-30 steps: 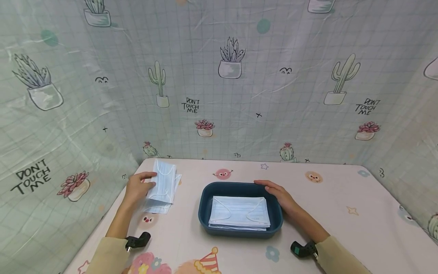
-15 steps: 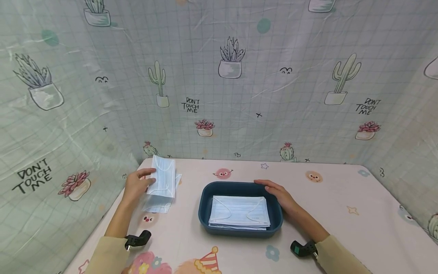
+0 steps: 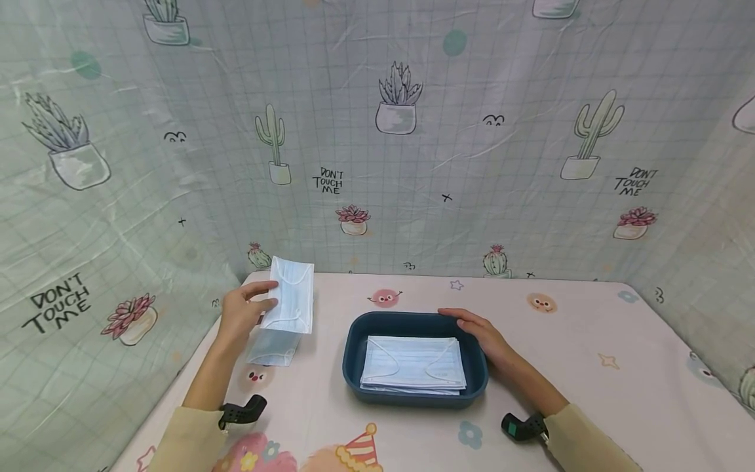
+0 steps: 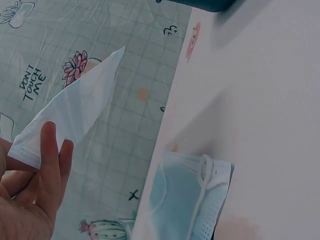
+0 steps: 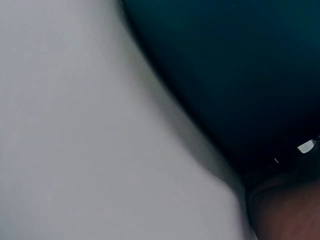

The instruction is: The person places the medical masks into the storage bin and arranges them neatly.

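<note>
Blue mask (image 3: 290, 295) in left hand (image 3: 242, 314), one tray (image 3: 413, 393)

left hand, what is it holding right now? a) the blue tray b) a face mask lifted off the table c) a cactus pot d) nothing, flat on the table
b: the left hand pinches a light blue face mask raised clear of the table, above the masks left lying there; the right hand rests on the blue tray.
</note>
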